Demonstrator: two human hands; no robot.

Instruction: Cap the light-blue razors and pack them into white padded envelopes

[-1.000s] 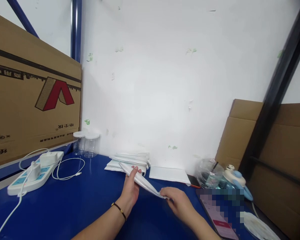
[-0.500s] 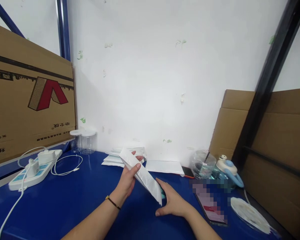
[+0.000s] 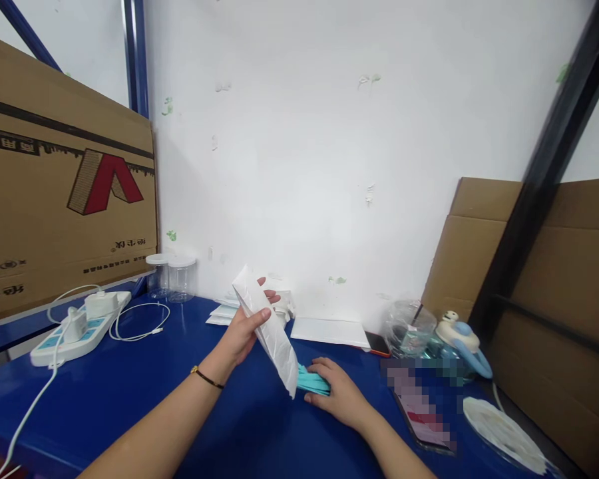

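Fingers of the right hand grasp the teal bundle at the lower end of the bag, pinched tilted in the left hand above the table — a slack right grip could let the bundle fan out and spill.

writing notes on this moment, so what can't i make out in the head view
In the head view:
Turquoise bundle: left end hidden by the white packet.
Stacked packets: partly hidden by the left hand and white packet; count unclear.
Phone: screen partly blurred by pixelation.
Red-marked cardboard box: cut off by the left edge.
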